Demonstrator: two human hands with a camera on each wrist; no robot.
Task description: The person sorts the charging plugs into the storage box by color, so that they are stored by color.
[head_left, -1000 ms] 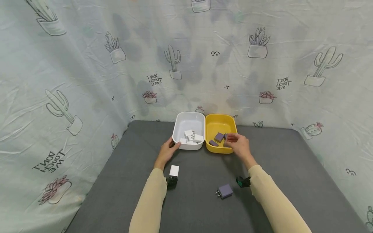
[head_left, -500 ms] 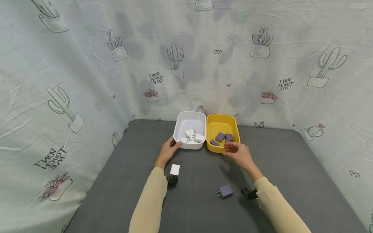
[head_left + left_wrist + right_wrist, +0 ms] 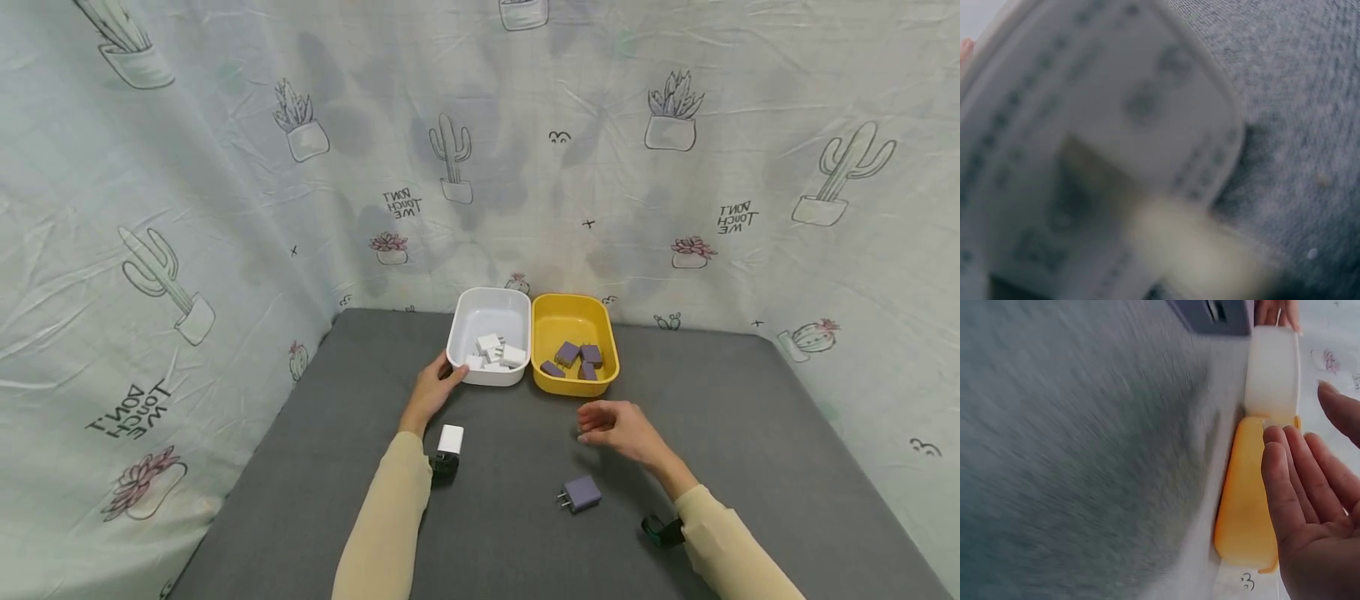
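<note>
My left hand (image 3: 432, 390) grips the near left corner of a white plastic bin (image 3: 487, 310), its thumb over the rim. Several white charger plugs (image 3: 513, 357) lie inside that bin. Just in front of a yellow bin (image 3: 572, 318), which holds several purple charger plugs (image 3: 591, 356), my right hand (image 3: 622, 429) hovers with loosely bent fingers and nothing in it. The right wrist view shows this hand (image 3: 1316, 506) with an empty palm. One purple charger plug (image 3: 582, 493) lies on the table below it. A white charger plug (image 3: 451, 439) lies beside my left wrist.
Both bins stand side by side near the back edge of the grey table (image 3: 510, 550). A printed cactus curtain (image 3: 525, 192) hangs behind and along the sides. Blurred printed lettering on a white charger plug (image 3: 1116, 125) fills much of the left wrist view.
My right hand has drawn back from the yellow bin toward me, uncovering another purple charger plug in that bin. The left hand has stayed at the white bin.
</note>
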